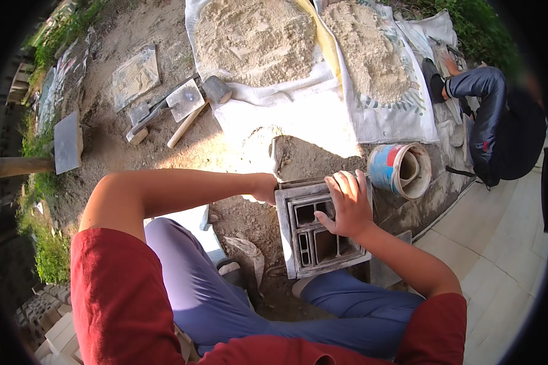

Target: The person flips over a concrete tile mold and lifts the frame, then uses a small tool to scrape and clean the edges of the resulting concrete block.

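Note:
Between my knees is a grey latticed block (pixel 291 238), a thick square frame with bars dividing it into rectangular openings; whether it is a vent block or a mould I cannot tell. My left hand (pixel 264 188) is closed at its far left corner, with the fingertips hidden. Across its far right part lies my right hand (pixel 349 205), fingers spread over the rim and thumb stretched over the inner bars. Just right of the block, a blue, red and white bucket (pixel 383 167) leans on its side toward me with a smaller container (pixel 410 165) inside.
Sandy material (pixel 256 42) lies heaped on white sacks (pixel 286 112) ahead. A mallet (pixel 216 90), trowel (pixel 184 100) and flat boards (pixel 69 143) are on the dirt at left. Another person (pixel 487 109) sits at right by pale tiles (pixel 499 225). A metal sheet (pixel 388 267) lies beside my right knee.

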A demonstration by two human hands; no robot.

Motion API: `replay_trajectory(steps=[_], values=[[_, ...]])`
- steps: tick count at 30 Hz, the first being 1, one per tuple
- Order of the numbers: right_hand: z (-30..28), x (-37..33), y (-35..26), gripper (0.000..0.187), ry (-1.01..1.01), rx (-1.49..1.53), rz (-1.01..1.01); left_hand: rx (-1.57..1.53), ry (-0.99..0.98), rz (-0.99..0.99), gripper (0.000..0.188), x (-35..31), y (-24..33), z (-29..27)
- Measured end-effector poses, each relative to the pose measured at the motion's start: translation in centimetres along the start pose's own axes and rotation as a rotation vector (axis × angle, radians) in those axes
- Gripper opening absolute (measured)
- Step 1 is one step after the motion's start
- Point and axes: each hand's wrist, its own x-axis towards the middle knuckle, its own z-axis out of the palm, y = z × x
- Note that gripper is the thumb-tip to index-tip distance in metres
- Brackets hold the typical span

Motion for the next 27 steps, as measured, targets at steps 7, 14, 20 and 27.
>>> replay_trajectory(steps=[7,14,20,27], values=[[0.4,-0.5,0.3,0.080,0.040,-0.006,0.003,-0.041,-0.074,-0.106,0.037,0.1,0.3,-0.4],[0.5,-0.8,0.6,0.081,0.097,0.020,-0.016,-0.475,0.180,-0.022,0.057,-2.8,-0.8,0.3],[0.1,-0.2,0.2,0.079,0.137,-0.004,-0.015,-1.394,1.096,0.456,0.027,-0.3,-2.0,9.6],[0.4,-0.4,0.0,0.080,0.034,0.015,0.008,-1.966,0.489,1.743,0.060,6.4,-2.4,8.3]])
